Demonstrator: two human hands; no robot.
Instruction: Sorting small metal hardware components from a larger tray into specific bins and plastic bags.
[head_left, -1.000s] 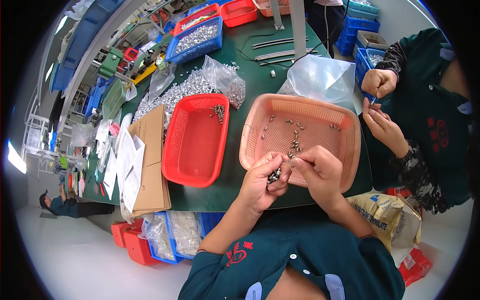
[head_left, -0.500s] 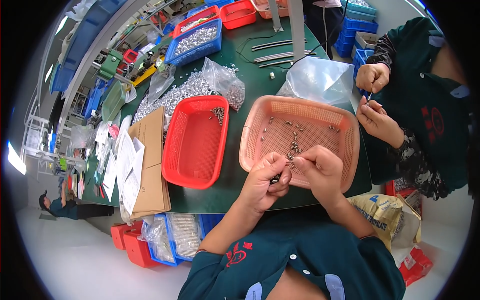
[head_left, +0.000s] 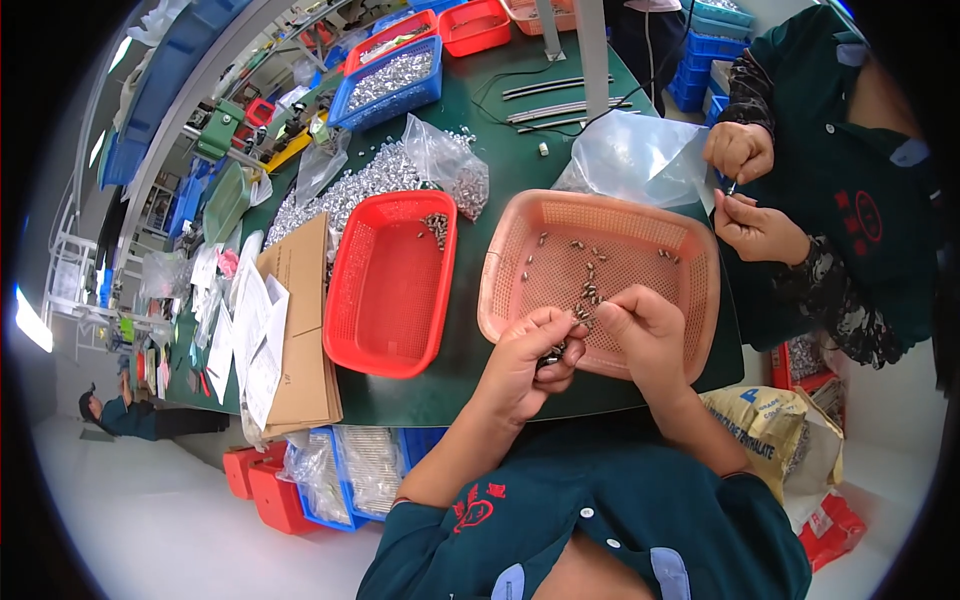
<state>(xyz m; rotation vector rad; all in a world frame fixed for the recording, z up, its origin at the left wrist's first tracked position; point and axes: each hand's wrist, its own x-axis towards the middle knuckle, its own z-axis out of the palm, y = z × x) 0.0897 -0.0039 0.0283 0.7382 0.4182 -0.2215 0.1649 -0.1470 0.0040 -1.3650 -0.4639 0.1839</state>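
My left hand [head_left: 530, 362] is curled closed around several small dark metal parts [head_left: 551, 355], over the near left rim of the salmon-pink basket [head_left: 497, 262]. Its thumb and forefinger meet near one small part at their tips. Just to its right, my right hand [head_left: 646, 335] is closed, thumb against bent forefinger, above the basket's near side. Whatever lies between those fingers is too small or hidden to make out. Small metal parts [head_left: 590, 272] lie scattered on the basket floor, thickest close to my fingertips.
Left of it stands a red basket [head_left: 388, 290] with a few parts in one corner. Beyond lie a heap of shiny metal pieces [head_left: 350, 185], plastic bags and a full blue bin [head_left: 390, 85]. At right, a co-worker's hands [head_left: 745, 190] hold a small piece. Cardboard [head_left: 300, 330] lies left.
My right fingertips have drawn slightly up and away from my left fingertips. My left hand has barely shifted. The co-worker's hands have moved a little.
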